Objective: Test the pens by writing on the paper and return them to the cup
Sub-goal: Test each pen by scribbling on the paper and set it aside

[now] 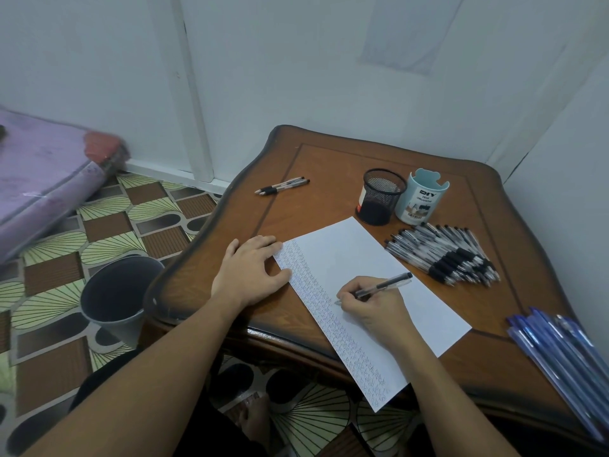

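Under the right hand (pixel 372 310), white paper (pixel 359 255) lies skewed, its left strip dense with small scribbles. Right fingers pinch a clear black-ended pen (pixel 384 286), tip on the sheet. Left hand (pixel 250 268) lies flat, fingers straight, on the paper's far-left edge; beyond the right hand sit a pile of black-grip pens (pixel 445 255), then a black mesh cup (pixel 382 196).

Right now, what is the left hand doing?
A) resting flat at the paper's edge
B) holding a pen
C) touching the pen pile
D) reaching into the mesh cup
A: the left hand lies flat, fingers on the left edge of the paper; the right hand holds the pen.
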The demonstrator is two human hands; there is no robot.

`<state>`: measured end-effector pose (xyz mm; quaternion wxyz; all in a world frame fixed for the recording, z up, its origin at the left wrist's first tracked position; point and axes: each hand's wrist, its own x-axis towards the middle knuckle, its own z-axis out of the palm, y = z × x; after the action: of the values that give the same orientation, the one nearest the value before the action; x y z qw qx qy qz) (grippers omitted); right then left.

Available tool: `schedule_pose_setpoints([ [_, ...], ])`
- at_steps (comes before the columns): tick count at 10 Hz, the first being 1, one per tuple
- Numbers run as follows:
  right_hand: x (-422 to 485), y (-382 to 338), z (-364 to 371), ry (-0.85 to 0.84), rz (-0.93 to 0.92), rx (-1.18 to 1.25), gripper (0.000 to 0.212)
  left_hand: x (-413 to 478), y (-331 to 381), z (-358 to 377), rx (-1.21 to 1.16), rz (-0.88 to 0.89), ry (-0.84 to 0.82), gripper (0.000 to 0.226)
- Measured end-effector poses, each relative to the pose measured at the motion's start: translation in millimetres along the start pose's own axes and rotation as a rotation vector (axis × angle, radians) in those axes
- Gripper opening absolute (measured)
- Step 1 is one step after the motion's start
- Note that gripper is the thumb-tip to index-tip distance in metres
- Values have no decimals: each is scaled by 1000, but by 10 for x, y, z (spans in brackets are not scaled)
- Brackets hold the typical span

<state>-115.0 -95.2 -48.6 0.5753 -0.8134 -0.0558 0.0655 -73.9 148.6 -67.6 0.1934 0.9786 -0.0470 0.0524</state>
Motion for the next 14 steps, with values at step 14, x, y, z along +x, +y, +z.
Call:
schedule_pose_setpoints([
  [14, 237, 17, -247, 185, 189, 859, 50, -24, 29, -37, -17, -5, -11, 76],
])
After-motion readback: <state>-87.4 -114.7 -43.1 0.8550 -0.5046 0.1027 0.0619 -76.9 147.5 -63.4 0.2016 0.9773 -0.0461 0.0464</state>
